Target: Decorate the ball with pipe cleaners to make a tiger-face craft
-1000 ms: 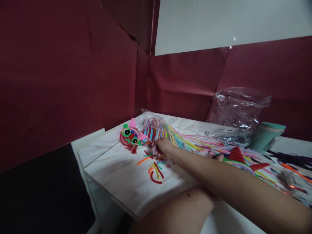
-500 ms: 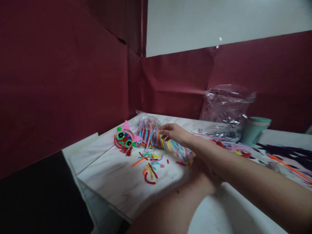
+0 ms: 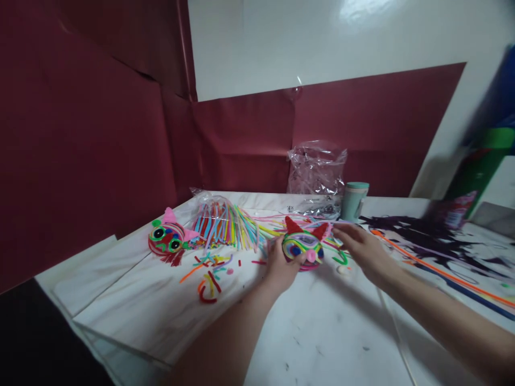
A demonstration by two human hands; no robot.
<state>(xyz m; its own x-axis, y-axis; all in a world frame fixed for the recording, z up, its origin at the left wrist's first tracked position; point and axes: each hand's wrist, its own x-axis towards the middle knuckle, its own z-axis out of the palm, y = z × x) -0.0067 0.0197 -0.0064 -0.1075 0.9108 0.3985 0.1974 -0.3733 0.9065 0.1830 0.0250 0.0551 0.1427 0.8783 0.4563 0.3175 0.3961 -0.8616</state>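
A round cat face [image 3: 302, 247] coiled from coloured pipe cleaners, with red ears, blue eye spots and a pink nose, is held above the table by my left hand [image 3: 279, 266]. The left thumb presses its lower front, while the other fingers are hidden behind it. Just right of the red ear, my right hand [image 3: 358, 249] has its fingers stretched out, apart from the face, and I see nothing in it. A finished-looking second cat face [image 3: 167, 239] with pink ears and black-centred eyes lies at the left.
Long pipe cleaners [image 3: 225, 222] spill from a clear bag at the back left. Short cut pieces [image 3: 209, 276] lie in front. A crumpled plastic bag [image 3: 317, 171] stands beside a green-lidded container [image 3: 354, 201]. Dark purple strands [image 3: 426, 241] and an orange pipe cleaner [image 3: 434, 262] lie at right.
My view has swung right. My right hand has moved rightward from above the pipe cleaner bundle. My left hand, hidden behind the right arm before, now shows with the red-eared cat face.
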